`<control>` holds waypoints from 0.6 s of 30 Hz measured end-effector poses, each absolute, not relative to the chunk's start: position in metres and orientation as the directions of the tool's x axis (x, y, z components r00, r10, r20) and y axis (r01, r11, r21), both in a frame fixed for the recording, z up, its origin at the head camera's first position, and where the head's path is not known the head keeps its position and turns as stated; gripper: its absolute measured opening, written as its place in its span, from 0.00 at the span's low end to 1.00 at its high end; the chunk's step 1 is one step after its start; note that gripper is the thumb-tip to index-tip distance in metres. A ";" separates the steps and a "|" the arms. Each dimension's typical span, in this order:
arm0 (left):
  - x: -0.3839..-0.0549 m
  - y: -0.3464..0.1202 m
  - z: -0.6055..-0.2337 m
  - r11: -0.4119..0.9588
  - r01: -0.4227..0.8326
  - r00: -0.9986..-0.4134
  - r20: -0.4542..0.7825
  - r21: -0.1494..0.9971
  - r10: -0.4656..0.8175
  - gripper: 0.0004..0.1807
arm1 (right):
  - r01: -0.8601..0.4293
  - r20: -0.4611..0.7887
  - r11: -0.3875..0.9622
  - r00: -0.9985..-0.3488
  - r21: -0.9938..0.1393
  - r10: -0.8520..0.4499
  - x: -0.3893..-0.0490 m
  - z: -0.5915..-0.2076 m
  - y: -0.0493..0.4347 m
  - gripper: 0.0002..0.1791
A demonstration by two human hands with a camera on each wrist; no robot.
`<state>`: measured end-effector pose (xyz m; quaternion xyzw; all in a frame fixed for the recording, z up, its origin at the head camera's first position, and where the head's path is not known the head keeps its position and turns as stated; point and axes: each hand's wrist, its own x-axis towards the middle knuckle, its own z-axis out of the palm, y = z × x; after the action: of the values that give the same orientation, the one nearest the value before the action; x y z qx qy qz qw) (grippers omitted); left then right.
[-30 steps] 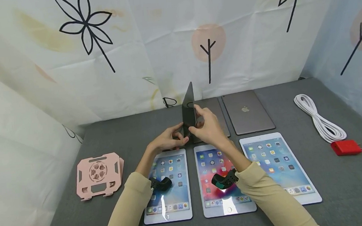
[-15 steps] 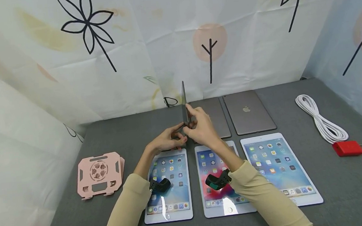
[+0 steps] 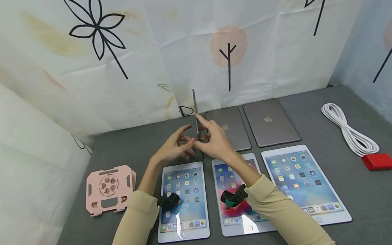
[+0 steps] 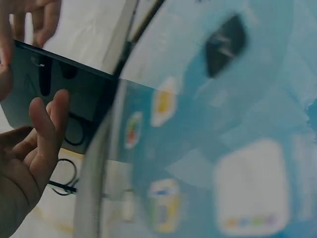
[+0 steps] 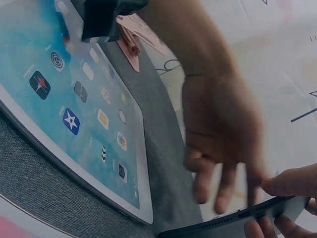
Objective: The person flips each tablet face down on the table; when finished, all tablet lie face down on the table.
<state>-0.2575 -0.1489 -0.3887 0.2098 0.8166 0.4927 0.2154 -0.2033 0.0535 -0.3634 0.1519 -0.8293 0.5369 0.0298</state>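
Observation:
A dark tablet stands upright, almost edge-on in the head view. My right hand grips it from the right, thumb and fingers on either side of its edge; that pinch also shows in the right wrist view, with the right thumb over the edge of the tablet. Just left of it is my left hand, fingers spread and loosely bent. From the left wrist, the left hand appears in front of the black screen, fingertips close to it.
Two grey tablets, one nearer and one farther right, lie back-up. White tablets at left, middle and right show lit home screens. A pink stand lies left; a white cable and red charger lie right.
The tablet has turned from a slanted view of its dark screen to edge-on and shifted left with my right hand. My left hand has let go of its lower edge and drawn slightly left.

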 end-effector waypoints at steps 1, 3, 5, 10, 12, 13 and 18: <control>-0.256 -0.149 -0.384 0.411 0.135 -0.834 -0.121 0.902 0.538 0.42 | -0.290 0.217 0.381 -0.950 -0.878 -0.222 -0.203 -0.364 0.053 0.45; -0.254 -0.148 -0.376 0.384 0.155 -0.853 -0.072 0.910 0.516 0.45 | -0.298 0.225 0.376 -0.948 -0.877 -0.226 -0.204 -0.365 0.052 0.45; -0.253 -0.145 -0.369 0.361 0.176 -0.862 -0.034 0.916 0.506 0.48 | -0.305 0.233 0.375 -0.946 -0.875 -0.226 -0.203 -0.366 0.052 0.45; -0.249 -0.137 -0.358 0.371 0.242 -0.854 0.016 0.897 0.520 0.57 | -0.328 0.247 0.372 -0.937 -0.868 -0.247 -0.204 -0.370 0.052 0.46; -0.248 -0.135 -0.356 0.411 0.264 -0.857 0.017 0.873 0.515 0.60 | -0.325 0.235 0.369 -0.934 -0.871 -0.267 -0.205 -0.373 0.052 0.46; -0.248 -0.135 -0.355 0.437 0.279 -0.859 0.019 0.855 0.512 0.61 | -0.318 0.224 0.370 -0.935 -0.873 -0.276 -0.205 -0.375 0.052 0.47; -0.248 -0.134 -0.354 0.493 0.327 -0.858 0.035 0.806 0.513 0.65 | -0.274 0.138 0.415 -0.934 -0.867 -0.329 -0.207 -0.381 0.057 0.47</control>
<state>-0.2484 -0.1344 -0.3544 0.2450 0.8574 0.4400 0.1056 -0.2070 0.0568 -0.3813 0.1793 -0.8408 0.5101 -0.0268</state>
